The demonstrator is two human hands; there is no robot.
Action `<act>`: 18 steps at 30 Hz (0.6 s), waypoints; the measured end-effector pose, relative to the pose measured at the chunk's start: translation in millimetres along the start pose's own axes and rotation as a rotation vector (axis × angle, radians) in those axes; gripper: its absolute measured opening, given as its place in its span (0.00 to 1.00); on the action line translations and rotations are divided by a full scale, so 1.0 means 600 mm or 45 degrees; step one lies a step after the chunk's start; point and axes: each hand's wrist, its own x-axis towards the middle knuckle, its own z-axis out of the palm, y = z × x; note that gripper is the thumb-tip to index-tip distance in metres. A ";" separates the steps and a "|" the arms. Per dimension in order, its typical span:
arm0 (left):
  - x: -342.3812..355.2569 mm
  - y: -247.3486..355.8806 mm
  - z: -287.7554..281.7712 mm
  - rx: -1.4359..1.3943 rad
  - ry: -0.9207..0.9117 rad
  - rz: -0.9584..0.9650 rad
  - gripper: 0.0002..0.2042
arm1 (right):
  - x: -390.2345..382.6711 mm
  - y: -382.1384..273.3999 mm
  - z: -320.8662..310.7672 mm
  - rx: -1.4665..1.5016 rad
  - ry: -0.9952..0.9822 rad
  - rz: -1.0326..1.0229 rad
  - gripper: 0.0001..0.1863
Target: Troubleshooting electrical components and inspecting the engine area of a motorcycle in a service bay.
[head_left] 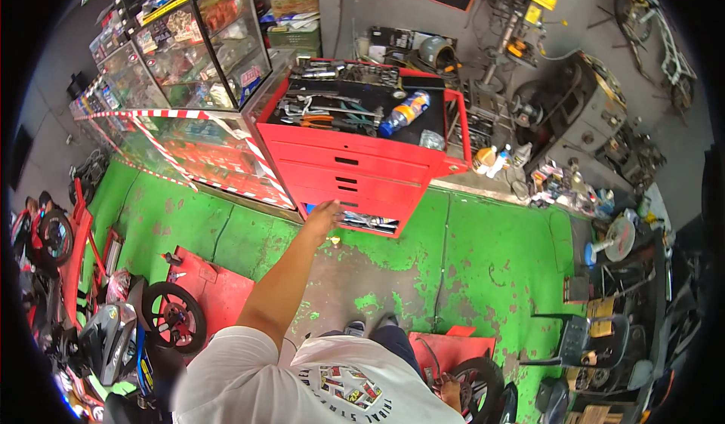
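Note:
My left arm stretches forward, and my left hand point(325, 220) is in front of the lower part of a red tool cabinet point(355, 160). Its fingers look loosely extended, with nothing visible in them. Beside that hand is the cabinet's bottom compartment point(370, 219), where metal tools show. On the cabinet's top lie several pliers point(340, 120), sockets point(362, 74) and a bottle with a blue cap point(405, 114). My right hand point(450, 391) is low at my right side, by a motorcycle wheel point(483, 386). Its fingers look curled; what they hold, if anything, is unclear.
A glass display case point(181, 54) with red-and-white striped edges adjoins the cabinet on the left. Motorcycles point(113, 341) stand at the left, near a red platform point(208, 288). On the right are a dark plastic chair point(581, 341), a fan point(615, 239) and a drill press point(513, 24).

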 end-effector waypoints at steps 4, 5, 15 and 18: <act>0.083 0.045 0.025 -0.400 -0.033 0.047 0.37 | 0.061 -0.104 0.007 -0.041 -0.001 0.015 0.12; 0.105 0.057 0.037 -0.497 -0.042 0.051 0.40 | 0.080 -0.131 0.008 -0.051 -0.002 0.014 0.12; 0.255 0.099 0.102 -0.904 0.399 0.131 0.42 | 0.235 -0.406 -0.001 -0.228 -0.064 -0.036 0.11; 0.268 0.089 0.096 -0.851 0.462 0.115 0.45 | 0.253 -0.446 0.001 -0.258 -0.075 -0.061 0.11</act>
